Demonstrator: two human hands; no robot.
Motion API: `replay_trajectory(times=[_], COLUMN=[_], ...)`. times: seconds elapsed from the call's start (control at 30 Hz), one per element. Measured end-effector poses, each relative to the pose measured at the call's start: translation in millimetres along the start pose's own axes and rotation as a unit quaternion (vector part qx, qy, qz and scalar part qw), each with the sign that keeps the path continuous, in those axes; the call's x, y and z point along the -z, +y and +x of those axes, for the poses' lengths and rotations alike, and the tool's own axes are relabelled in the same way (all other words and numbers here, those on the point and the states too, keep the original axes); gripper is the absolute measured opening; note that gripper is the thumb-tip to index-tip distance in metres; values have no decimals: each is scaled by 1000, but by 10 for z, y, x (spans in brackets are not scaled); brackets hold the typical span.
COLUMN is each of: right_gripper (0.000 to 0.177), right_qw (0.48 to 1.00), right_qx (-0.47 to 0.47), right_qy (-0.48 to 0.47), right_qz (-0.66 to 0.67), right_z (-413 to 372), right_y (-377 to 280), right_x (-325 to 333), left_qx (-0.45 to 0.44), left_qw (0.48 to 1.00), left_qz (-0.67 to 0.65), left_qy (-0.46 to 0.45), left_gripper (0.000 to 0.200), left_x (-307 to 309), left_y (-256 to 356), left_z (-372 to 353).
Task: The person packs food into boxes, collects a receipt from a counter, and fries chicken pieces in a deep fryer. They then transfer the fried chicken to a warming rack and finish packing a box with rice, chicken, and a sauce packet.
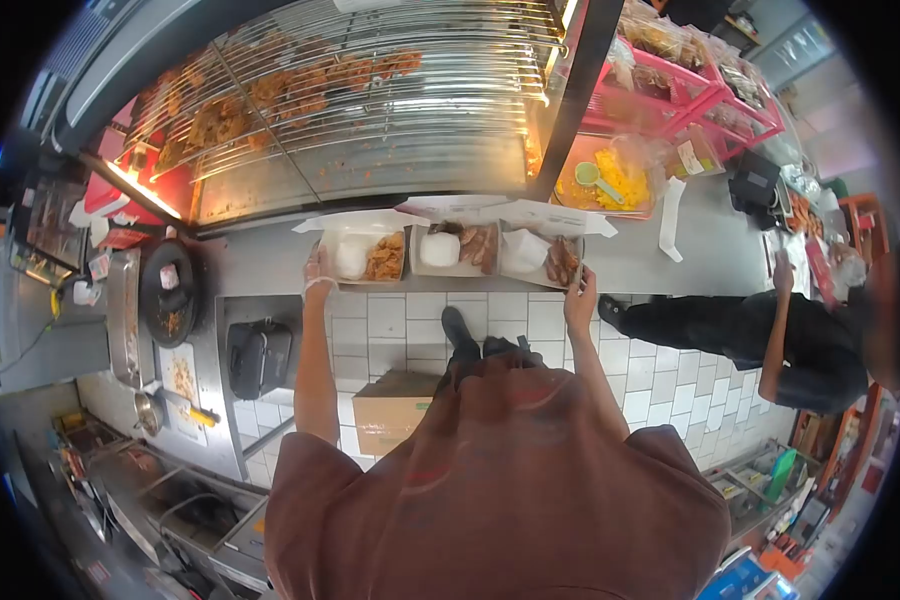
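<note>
The left hand [317,275], with something pale across its back, lies against the outer edge of the left box [365,257]. The right hand [580,292] meets the near corner of the right box [542,259]. Both are too small to tell whether the fingers clasp the rims. With the middle box [458,248] they form a touching row of white, open-lidded boxes on the steel counter [260,262], holding rice and browned pieces. The lens bends everything, and the pieces blur. A co-worker [770,340] in black is cut off at the right.

Three open food boxes [455,250] in row on counter [632,266].
</note>
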State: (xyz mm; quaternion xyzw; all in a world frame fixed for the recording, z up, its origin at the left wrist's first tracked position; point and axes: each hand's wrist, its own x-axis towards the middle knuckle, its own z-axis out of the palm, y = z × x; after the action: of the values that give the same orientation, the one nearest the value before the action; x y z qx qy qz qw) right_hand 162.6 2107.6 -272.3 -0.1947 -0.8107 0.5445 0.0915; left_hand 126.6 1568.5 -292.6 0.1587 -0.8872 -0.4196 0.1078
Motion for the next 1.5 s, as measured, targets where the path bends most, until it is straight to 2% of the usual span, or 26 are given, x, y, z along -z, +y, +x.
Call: replay_trajectory(times=[0.13,0.23,0.3,0.43,0.53,0.63,0.7,0.8,0.87,0.93,0.97,1.03,1.1,1.17,1.2,1.23,1.27,1.3,1.37,1.43,1.47,1.5], right_gripper=[40,38,38,38,37,36,37,39,39,40,40,42,39,36,33,33,31,29,25,30,27,25], right_qw=[1000,999,998,998,998,999,997,995,993,986,984,989,987,988,991,991,981,960,965,958,951,943], right_qx=[-11,3,-9,-1,-8,-20,-40,-57,-41,-46,-44,-36,-48,-155,-74,-75,-21,32,61,133,164,195], right_qy=[-14,-20,-27,-44,-22,-3,21,63,93,112,126,90,88,25,14,19,83,148,227,246,256,266], right_qz=[-15,-31,-52,-55,-61,-48,-56,-52,-55,-117,-117,-111,-124,7,-113,-110,-173,-235,-118,-65,-54,-42], right_z=[-28,-45,-81,-278,-342,-302,-186,76,330,564,677,918,1179,1475,1684,1869,2046,2251,2791,3469,3827,4196], right_y=[8,6,73,-66,-140,-42,35,87,201,219,217,229,263,385,612,589,476,301,-155,-431,-564,-675], right_x=[28,32,74,41,37,159,343,694,924,1160,1272,1511,1746,1983,2141,2251,2375,2499,2724,3067,3237,3418], left_qx=[45,55,18,-12,-59,-26,56,-123,38,67,55,-22,-47,-68,-79,-89,22,16,173,40,-62,-163], left_qw=[996,992,994,995,994,993,981,982,988,975,976,992,994,994,992,988,995,995,979,982,968,935], left_qz=[-17,40,-47,0,5,9,67,120,65,151,145,70,68,70,95,122,80,80,84,169,241,308], left_qy=[-74,-102,-101,-97,-94,-117,-174,-80,-133,-150,-154,-103,-78,-52,-31,-10,-53,-55,-70,-68,-3,64], left_gripper=[43,42,40,39,39,40,44,51,48,42,42,37,35,34,33,32,28,28,25,30,32,35], left_x=[-113,-218,-174,-71,-75,-162,-284,-866,-1016,-1188,-1313,-1583,-1744,-1882,-1971,-2060,-2039,-2050,-2090,-2242,-2227,-2251], left_y=[89,51,123,102,131,302,497,158,926,1394,1445,1520,1667,1729,1708,1713,1884,2025,2186,1506,1200,1141], left_z=[75,65,-2,27,38,-44,-122,-525,-634,-810,-876,-984,-1034,-1120,-1143,-1152,-1136,-1119,-1082,-1096,-1189,-1202])
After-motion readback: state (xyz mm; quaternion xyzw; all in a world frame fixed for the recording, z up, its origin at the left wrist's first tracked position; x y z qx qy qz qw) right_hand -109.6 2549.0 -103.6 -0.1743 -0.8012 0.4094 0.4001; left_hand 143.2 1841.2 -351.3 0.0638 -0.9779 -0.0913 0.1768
